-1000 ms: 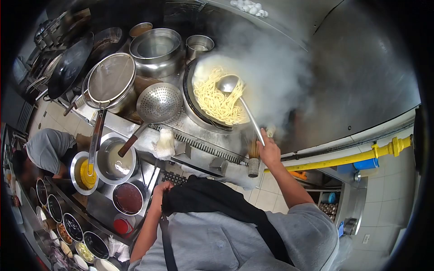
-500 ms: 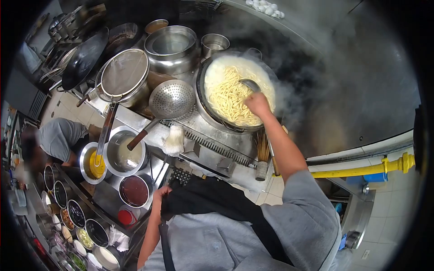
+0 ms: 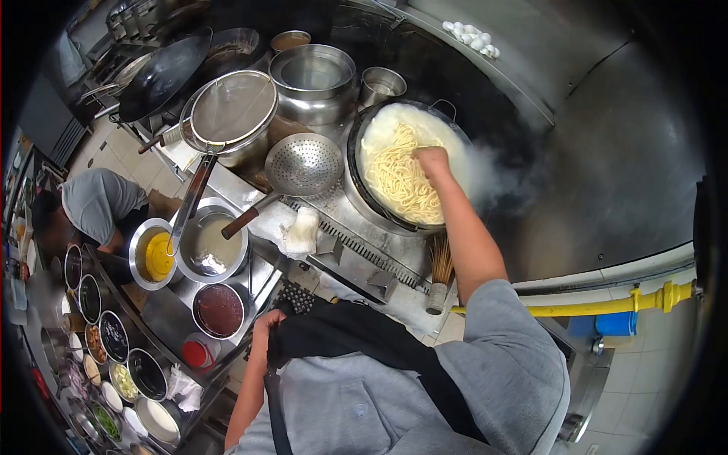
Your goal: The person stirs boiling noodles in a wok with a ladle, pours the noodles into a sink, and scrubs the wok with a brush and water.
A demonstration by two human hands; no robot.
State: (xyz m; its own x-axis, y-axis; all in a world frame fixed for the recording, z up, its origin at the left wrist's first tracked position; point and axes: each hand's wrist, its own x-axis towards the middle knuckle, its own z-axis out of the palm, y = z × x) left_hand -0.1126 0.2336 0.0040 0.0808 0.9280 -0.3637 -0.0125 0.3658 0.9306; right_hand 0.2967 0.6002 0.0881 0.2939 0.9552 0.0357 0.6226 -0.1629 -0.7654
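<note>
Reaching in across the wok's right rim (image 3: 355, 163) with the right hand (image 3: 434, 162), fingers curled; cannot tell whether clenched on anything, with the inner side hidden. Heaped inside the wok, just beside and below those fingers toward the left and near rim, pale noodles (image 3: 398, 182), roughly longest from far rim to near rim. Well apart, beyond the near edge of the surface (image 3: 341, 212), left hand (image 3: 269, 322) beside the black apron (image 3: 341, 334), grip unclear.
</note>
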